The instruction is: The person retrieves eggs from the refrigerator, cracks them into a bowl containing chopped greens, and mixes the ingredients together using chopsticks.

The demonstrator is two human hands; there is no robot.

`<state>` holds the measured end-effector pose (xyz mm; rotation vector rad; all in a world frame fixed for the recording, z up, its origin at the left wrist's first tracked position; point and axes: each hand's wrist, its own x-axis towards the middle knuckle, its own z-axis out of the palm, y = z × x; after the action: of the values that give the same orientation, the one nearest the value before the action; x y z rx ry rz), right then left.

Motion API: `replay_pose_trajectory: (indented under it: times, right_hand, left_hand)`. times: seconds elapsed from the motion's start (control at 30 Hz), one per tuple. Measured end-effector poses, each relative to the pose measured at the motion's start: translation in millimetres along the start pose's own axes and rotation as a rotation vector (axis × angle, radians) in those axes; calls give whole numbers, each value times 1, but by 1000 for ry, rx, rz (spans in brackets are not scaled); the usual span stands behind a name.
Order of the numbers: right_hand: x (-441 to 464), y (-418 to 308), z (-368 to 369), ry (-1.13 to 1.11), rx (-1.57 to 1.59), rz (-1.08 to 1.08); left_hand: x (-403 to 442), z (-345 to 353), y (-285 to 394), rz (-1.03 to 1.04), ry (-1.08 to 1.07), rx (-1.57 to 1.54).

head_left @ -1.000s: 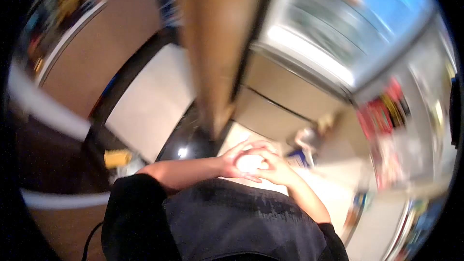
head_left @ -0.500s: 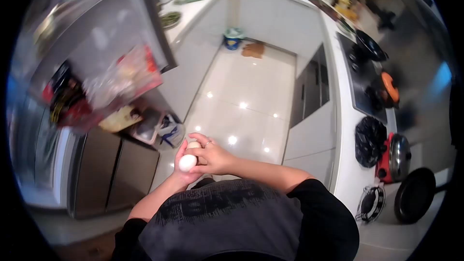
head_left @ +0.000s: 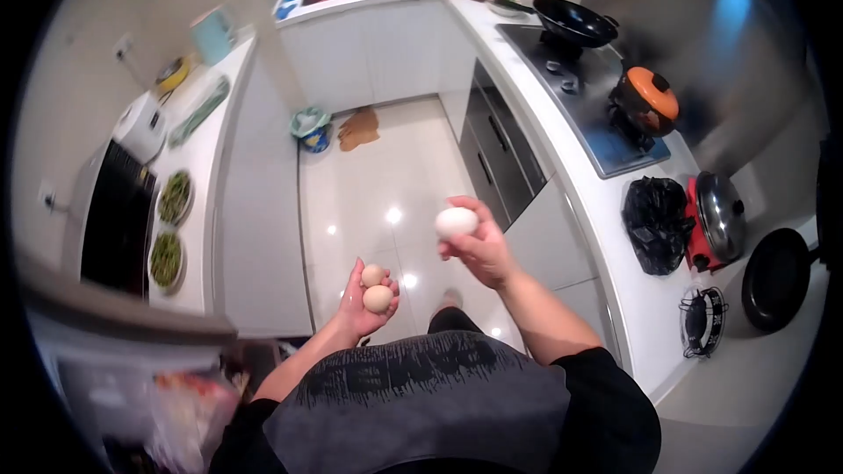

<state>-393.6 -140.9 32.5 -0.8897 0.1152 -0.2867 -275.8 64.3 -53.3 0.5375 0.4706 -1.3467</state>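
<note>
No word, brand or number can be read with certainty. Findings by item: the shirt (head_left: pixel 421 395) bears a row of large dark block letters across its grey front; the letter shapes are distorted and run into drip-like streaks, and the word is not legible. The blue bucket (head_left: pixel 316 140) on the floor shows pale and yellowish print, too small to read. The plastic package (head_left: pixel 189 399) at lower left carries red print, blurred and illegible. The dark appliance (head_left: pixel 114 219) at left shows small yellowish marks near its upper edge, likewise unreadable

White egg (head_left: pixel 457 223), orange pot lid (head_left: pixel 650 88), black bag (head_left: pixel 657 225)
</note>
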Motion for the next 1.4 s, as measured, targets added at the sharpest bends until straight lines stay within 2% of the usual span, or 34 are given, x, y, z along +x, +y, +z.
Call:
replay_pose_trajectory:
  times: [0.07,0.1,0.17,0.27,0.33,0.4,0.5,0.6,0.63,0.67,0.73,0.87,1.0,1.03,1.13,1.2,1.27,1.33,1.37,1.4]
  right_hand:
    - [28,-18,-35,197,-88,-130]
    - [39,-25,-55,265,-130,-151]
    - [76,-41,-100,387,-220,-190]
    - [130,-67,-152,454,-595,-263]
    - [170,-90,-175,499,-765,-225]
    - [222,-114,-200,517,-642,-131]
    - [303,-121,-227,628,-467,-365]
    - [384,-115,-288,788,-866,-509]
    - [401,-120,-301,890,-1040,-410]
    - [419,-123,-313,952,-1194,-425]
    - [445,-126,-336,1074,-1514,-421]
    - [487,-128,-356,1266,-1581,-531]
    - [505,-125,-365,1387,-1694,-213]
    - [509,-126,-361,1380,-1665,-296]
    - [521,-125,-357,1443,-1652,-165]
    - [537,-129,-349,1473,-1432,-247]
    - [559,-136,-346,1469,-1203,-331]
    - [607,-145,-347,1197,-504,-522]
    - [626,-166,-342,1117,-185,-350]
    - [648,-185,-339,1022,1,-401]
  left_hand:
    - [46,19,33,-54,-69,7]
    - [62,31,43,1,13,64]
    - [99,66,74,18,-87,96]
    - [135,111,124,74,-154,103]
    - [152,137,154,179,-147,179]
    - [175,156,191,251,-155,150]
    - [203,174,245,299,-219,48]
    - [244,180,316,307,-281,1]
    - [260,185,340,308,-297,11]
    - [276,194,370,305,-316,26]
    - [312,216,420,233,-364,101]
    - [386,305,504,76,-422,303]
    - [479,399,548,-160,-567,504]
    - [499,418,550,-202,-578,526]
    - [554,464,544,-239,-617,627]
    - [589,490,544,-281,-642,702]
    - [611,513,539,-307,-563,865]
    - [628,544,536,-293,-539,1235]
    - [646,555,532,-166,-693,1454]
    - [671,565,527,-25,-853,1657]
